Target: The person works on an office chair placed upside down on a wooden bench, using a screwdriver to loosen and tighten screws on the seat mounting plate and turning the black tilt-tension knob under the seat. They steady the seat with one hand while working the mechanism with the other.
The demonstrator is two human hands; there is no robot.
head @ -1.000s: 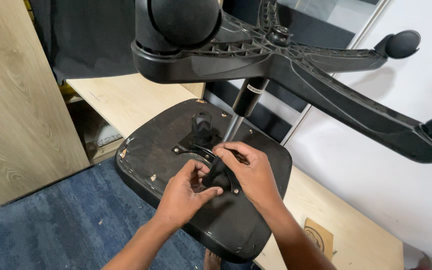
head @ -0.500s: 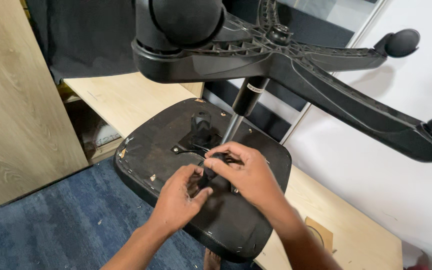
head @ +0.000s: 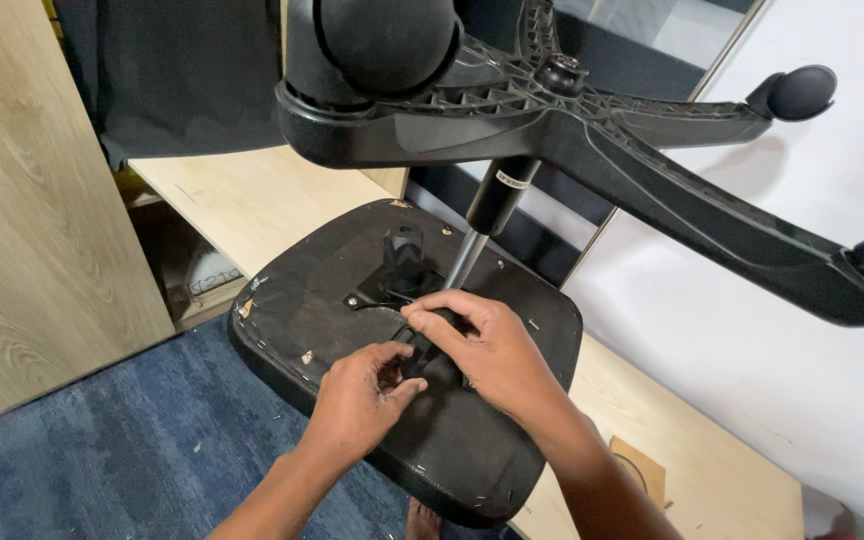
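Note:
An office chair stands upside down. Its black seat underside [head: 322,300] faces up, and the black star base [head: 652,180] with castors [head: 797,92] spreads across the top of the view. A metal gas column [head: 467,255] joins base and seat. My left hand [head: 357,400] and my right hand [head: 487,350] meet at the black mechanism plate [head: 392,280] bolted under the seat, both with fingers curled around a black part there. My right hand covers most of that part, so its shape is hidden.
A light wooden cabinet panel [head: 32,220] stands at the left, and a wooden shelf board [head: 252,200] lies behind the seat. Blue carpet [head: 102,450] covers the floor. A white wall [head: 772,330] is at the right, with a wooden board [head: 692,470] below it.
Both hands have shifted slightly up and left on the mechanism, with the right hand now covering more of the black part. The chair has not moved.

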